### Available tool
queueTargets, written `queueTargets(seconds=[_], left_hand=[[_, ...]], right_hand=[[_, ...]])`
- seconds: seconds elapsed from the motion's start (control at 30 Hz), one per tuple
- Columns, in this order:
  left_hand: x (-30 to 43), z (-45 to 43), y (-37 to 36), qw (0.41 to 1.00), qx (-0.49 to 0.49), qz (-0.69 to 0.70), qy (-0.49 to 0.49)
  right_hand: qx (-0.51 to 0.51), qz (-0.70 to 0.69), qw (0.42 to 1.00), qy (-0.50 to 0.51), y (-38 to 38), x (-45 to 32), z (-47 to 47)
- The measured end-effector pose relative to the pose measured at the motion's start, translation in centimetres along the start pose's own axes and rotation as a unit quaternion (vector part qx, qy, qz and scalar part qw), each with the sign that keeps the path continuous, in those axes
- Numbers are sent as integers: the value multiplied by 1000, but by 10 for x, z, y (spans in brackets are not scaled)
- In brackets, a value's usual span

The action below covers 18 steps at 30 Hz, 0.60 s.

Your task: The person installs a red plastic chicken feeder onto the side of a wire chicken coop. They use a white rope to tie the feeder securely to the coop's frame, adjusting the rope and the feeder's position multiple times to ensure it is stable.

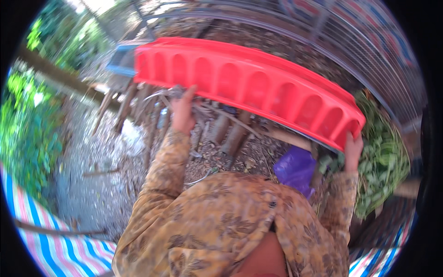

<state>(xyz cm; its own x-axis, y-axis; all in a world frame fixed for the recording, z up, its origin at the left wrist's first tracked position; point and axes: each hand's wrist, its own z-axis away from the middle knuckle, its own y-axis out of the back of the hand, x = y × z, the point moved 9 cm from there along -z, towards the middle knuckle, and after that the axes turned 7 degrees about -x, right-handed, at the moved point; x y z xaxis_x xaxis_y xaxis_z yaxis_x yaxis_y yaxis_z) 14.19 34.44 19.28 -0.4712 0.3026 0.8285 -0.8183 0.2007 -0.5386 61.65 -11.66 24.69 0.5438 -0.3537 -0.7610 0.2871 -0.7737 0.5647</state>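
Observation:
A long red plastic trough [242,83] with a row of arched recesses along its side spans the view in front of me, its right end lower in the picture. My left hand [183,112] grips its lower edge, left of the middle, with thin pale strips [200,110] beside the fingers. At the right end, my right hand [353,152] holds the corner, thumb against the side wall. The trough's inside is out of sight.
Beyond the trough runs a metal wire fence [353,45]. A blue container [121,60] is at upper left, with wooden posts [237,133] below the trough. Right of me lie a purple plastic bag [296,168] and leafy greens [384,166]. Striped tarpaulin [55,239] edges the lower left.

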Motion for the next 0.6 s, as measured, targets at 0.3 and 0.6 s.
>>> queueTargets(seconds=[0.3, 0.6], left_hand=[[14, 26, 2, 999, -31, 38, 23], [48, 80, 127, 988, 8, -92, 125]], right_hand=[[-18, -57, 997, -38, 10, 19, -17], [95, -164, 982, -1, 21, -38, 17]])
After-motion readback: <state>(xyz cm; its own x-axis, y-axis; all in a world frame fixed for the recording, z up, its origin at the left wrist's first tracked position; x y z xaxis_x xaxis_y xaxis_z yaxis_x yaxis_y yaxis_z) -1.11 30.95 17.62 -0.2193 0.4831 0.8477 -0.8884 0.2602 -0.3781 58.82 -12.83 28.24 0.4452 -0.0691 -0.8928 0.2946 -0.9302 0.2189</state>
